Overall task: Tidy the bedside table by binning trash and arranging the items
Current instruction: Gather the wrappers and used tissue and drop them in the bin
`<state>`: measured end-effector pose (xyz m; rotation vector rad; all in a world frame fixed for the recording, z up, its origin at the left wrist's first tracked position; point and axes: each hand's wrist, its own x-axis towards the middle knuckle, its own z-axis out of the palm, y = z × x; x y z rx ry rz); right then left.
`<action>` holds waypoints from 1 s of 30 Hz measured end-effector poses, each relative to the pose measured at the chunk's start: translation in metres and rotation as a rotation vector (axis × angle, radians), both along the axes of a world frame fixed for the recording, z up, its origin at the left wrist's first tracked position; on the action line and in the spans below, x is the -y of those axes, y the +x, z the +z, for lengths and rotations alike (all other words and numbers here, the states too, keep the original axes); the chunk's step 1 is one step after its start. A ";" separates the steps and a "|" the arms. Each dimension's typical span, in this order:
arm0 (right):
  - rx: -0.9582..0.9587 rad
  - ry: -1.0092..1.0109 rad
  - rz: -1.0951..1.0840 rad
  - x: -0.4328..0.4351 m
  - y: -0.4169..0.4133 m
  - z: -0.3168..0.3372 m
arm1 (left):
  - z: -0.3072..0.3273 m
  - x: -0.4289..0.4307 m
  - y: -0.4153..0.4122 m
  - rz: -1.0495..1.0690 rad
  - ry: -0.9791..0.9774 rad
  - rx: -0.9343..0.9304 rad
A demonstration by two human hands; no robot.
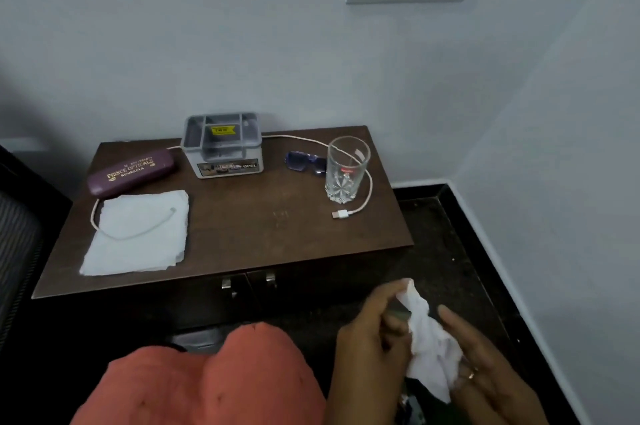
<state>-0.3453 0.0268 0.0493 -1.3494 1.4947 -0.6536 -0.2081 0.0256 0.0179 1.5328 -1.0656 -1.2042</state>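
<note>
Both hands work low in front of the bedside surface point(242, 227): the left hand point(372, 331) pinches the top of a crumpled tissue point(429, 341), and the right hand point(485, 369) cups it from below, so both grips hold the same wad, its long axis slanting down to the right. No bin is clearly visible. On the surface, a grey organiser point(221, 144) looks empty, and so does the glass point(346, 168).
</note>
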 end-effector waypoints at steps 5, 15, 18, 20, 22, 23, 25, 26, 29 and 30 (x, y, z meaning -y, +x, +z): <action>0.005 0.004 0.005 -0.019 -0.036 -0.024 | -0.017 -0.010 -0.021 -0.215 0.098 0.135; -0.279 -0.076 -0.098 -0.020 -0.063 -0.109 | -0.065 -0.008 -0.065 -0.572 0.376 0.222; -0.375 -0.086 -0.098 -0.022 -0.067 -0.141 | -0.071 -0.012 -0.068 -0.646 0.327 0.352; -0.412 -0.073 -0.078 -0.023 -0.068 -0.159 | -0.073 -0.011 -0.068 -0.700 0.336 0.429; -0.427 -0.024 -0.035 -0.022 -0.066 -0.170 | -0.076 -0.009 -0.066 -0.767 0.392 0.515; -0.435 0.017 -0.013 -0.020 -0.065 -0.174 | -0.078 -0.008 -0.065 -0.784 0.414 0.552; -0.494 0.093 0.042 -0.018 -0.065 -0.180 | -0.084 -0.006 -0.061 -0.807 0.453 0.596; -0.518 0.113 0.074 -0.018 -0.066 -0.182 | -0.087 -0.005 -0.060 -0.814 0.470 0.602; -0.511 0.138 0.079 -0.017 -0.070 -0.186 | -0.090 -0.005 -0.058 -0.818 0.503 0.582; -0.498 0.142 0.062 -0.017 -0.070 -0.185 | -0.090 -0.005 -0.058 -0.806 0.490 0.588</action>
